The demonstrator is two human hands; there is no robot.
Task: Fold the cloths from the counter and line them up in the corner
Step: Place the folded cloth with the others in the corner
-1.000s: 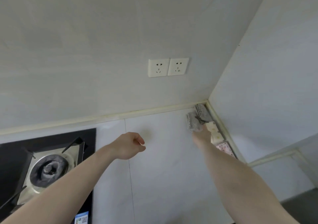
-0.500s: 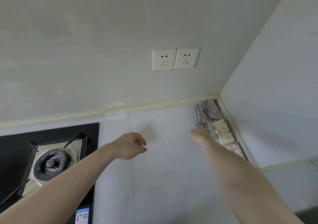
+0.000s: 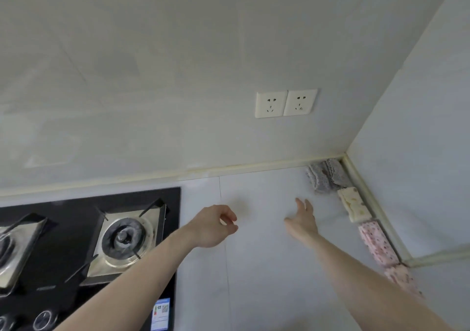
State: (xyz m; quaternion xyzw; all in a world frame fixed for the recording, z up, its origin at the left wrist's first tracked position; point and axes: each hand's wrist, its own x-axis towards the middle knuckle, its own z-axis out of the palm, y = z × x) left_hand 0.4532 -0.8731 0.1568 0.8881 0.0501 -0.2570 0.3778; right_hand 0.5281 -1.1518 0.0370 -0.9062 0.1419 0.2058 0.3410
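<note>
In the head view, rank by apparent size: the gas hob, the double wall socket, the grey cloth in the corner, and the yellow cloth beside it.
1. gas hob, by far the largest, though cut off by the frame.
2. double wall socket.
3. grey cloth, close to the socket; this order is unsure.
4. yellow cloth, smallest.

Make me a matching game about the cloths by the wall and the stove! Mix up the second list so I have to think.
Things:
1. grey cloth
2. yellow cloth
3. pink cloth
4. stove burner

Places:
A. between two other cloths along the right wall
B. left of both hands, on the black cooktop
C. deepest in the corner
D. nearer the camera than the yellow one, along the right wall

Pairs: 1-C, 2-A, 3-D, 4-B
</note>
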